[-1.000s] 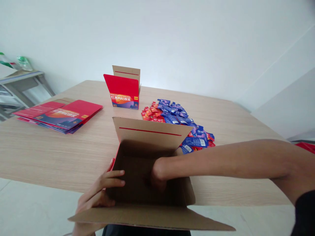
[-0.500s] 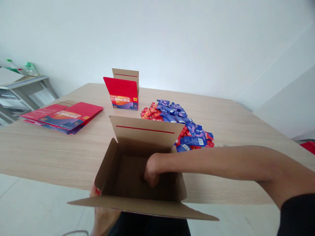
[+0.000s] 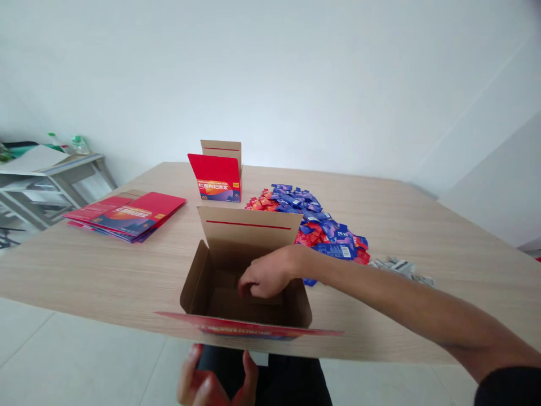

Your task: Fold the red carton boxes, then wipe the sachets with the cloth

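An open cardboard box (image 3: 249, 231) stands at the table's near edge, brown inside, with its far flap upright and its red printed near flap leaning out towards me. My right hand (image 3: 266, 274) is inside the box opening, above the floor, fingers curled in; no object shows in it, though its fingertips are partly hidden. Below the table edge, over my lap, my left hand (image 3: 217, 380) is apart from the box. Its thumb and fingers are spread, with nothing between them.
Flat printed red cartons (image 3: 127, 217) lie stacked at the left. Behind the box stand another open red box (image 3: 217, 183) and a pile of red and blue sachets (image 3: 313, 217). Small grey-white packets (image 3: 401, 268) lie right, beyond my forearm. A side table (image 3: 54, 169) holds bottles.
My left hand has let go of the box's left side and dropped below the table edge. My right hand has risen inside the box. The near flap has tilted, showing its red face.
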Motion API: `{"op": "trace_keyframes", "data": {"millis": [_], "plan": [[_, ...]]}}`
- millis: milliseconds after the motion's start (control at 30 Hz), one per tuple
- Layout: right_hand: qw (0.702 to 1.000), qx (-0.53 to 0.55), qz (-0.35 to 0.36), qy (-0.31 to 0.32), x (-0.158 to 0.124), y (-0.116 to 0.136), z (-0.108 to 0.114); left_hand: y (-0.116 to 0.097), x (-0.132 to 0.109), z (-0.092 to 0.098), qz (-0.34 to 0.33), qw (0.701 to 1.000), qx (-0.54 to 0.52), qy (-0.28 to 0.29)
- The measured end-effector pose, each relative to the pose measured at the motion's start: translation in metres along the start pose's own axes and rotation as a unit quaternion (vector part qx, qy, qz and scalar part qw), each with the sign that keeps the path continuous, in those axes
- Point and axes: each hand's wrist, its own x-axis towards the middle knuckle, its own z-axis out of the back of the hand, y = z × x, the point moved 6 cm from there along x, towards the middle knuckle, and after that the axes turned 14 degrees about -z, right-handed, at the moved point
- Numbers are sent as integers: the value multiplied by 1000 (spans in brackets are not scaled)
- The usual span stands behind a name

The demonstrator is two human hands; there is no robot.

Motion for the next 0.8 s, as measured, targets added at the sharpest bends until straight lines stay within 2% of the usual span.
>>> {"op": "trace_keyframes", "data": {"millis": [33, 67, 100, 167, 200, 233, 267, 300, 400, 467, 533, 600, 667, 733, 800], "plan": [[998, -3, 25, 66, -14, 6, 13, -11, -9, 0, -4, 1000, -13, -3], [983, -11, 58, 173, -33, 10, 19, -20, -19, -3, 6, 999, -32, 7], [985, 7, 71, 158, -49, 9, 36, -29, -29, -7, 21, 998, -56, 20], [995, 70, 55, -47, -76, -11, 75, -41, -46, -17, 53, 993, -93, 45], [982, 106, 38, -149, -91, -28, 84, -45, -52, -21, 61, 991, -103, 59], [962, 146, 10, -229, -106, -48, 85, -47, -55, -25, 63, 989, -106, 76], [937, 194, -20, -289, -119, -70, 78, -46, -56, -28, 56, 988, -106, 95], [918, 238, -48, -314, -130, -91, 62, -43, -55, -30, 38, 988, -102, 108], [889, 330, -108, -298, -151, -132, 0, -17, -38, -28, -20, 991, -68, 111], [881, 370, -123, -268, -163, -142, -37, 11, -23, -26, -22, 995, -29, 94], [888, 387, -113, -220, -173, -142, -67, 40, -11, -26, -5, 996, -13, 84], [907, 378, -85, -168, -178, -138, -88, 70, -6, -29, 50, 993, -31, 101], [928, 340, -69, -140, -174, -134, -100, 103, -10, -36, 155, 974, -64, 150], [940, 300, -65, -148, -161, -132, -105, 132, -20, -45, 267, 935, -99, 213], [944, 274, -60, -175, -142, -128, -106, 155, -26, -54, 332, 899, -126, 255]]}}
